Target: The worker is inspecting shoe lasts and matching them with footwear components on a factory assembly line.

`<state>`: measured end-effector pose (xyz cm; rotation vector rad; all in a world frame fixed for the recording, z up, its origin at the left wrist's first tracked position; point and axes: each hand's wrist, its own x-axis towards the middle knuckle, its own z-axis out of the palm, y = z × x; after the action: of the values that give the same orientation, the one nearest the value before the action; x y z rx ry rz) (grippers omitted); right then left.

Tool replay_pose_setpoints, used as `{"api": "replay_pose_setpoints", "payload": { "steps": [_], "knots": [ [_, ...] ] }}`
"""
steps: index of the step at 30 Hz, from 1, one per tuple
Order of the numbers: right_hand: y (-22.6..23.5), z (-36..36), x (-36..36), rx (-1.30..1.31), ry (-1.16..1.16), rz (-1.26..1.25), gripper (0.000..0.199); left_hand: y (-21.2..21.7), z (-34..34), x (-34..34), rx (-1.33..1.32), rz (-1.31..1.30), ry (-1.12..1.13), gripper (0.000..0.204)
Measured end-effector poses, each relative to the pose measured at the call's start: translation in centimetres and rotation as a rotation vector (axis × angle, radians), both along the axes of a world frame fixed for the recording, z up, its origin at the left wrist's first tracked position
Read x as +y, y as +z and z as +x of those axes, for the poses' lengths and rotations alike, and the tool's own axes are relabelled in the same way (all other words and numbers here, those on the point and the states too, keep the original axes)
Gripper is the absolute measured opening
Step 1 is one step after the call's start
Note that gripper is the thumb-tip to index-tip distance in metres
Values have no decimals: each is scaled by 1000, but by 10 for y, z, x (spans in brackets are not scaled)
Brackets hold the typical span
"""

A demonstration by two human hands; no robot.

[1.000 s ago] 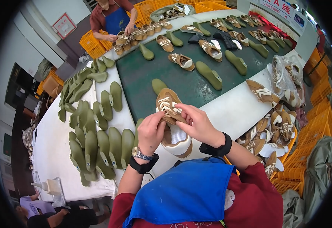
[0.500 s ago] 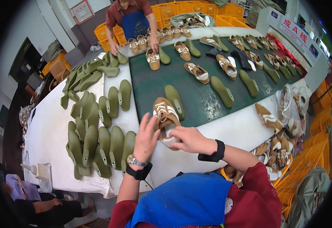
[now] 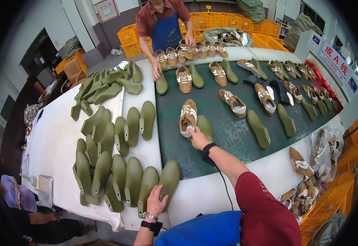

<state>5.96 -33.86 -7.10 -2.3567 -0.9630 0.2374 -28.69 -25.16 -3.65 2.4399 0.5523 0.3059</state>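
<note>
Hands at the shoe line

My right hand rests half-open on the tan shoe, gripping nothing; my left hand closes around a near green shoe form on the desk.

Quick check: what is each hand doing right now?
Left hand: fingers on an olive shoe last at the table's near edge; grip cannot be told.
Right hand: touching a tan shoe on the green belt, not closed around it.
</note>
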Motion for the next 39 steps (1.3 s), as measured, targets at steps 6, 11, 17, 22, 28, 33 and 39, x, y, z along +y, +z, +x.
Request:
{"api": "replay_pose_setpoints", "payload": {
  "steps": [6, 11, 17, 22, 28, 33, 39],
  "knots": [
    [28, -22, -47, -218, -18, -112, 50, 2, 0, 2, 6, -4, 23, 50],
    [35, -25, -85, 89, -156, -390, 62, 0, -1, 4, -21, 7, 40, 49],
    [2, -4, -83, -24, -242, -321, 66, 0, 3, -1, -9, 18, 2, 48],
    [10, 22, -104, -76, -291, -388, 59, 3, -2, 0, -1, 15, 6, 48],
    [12, 61, -78, -141, -276, -610, 28, 4, 5, 3, 24, 0, 13, 48],
    [24, -6, 34, -642, 239, -105, 13, 2, 8, 8, 23, -10, 27, 49],
    [-1, -11, 116, -768, 393, -110, 37, 5, 17, 6, 13, -52, 51, 50]
  ]
}}
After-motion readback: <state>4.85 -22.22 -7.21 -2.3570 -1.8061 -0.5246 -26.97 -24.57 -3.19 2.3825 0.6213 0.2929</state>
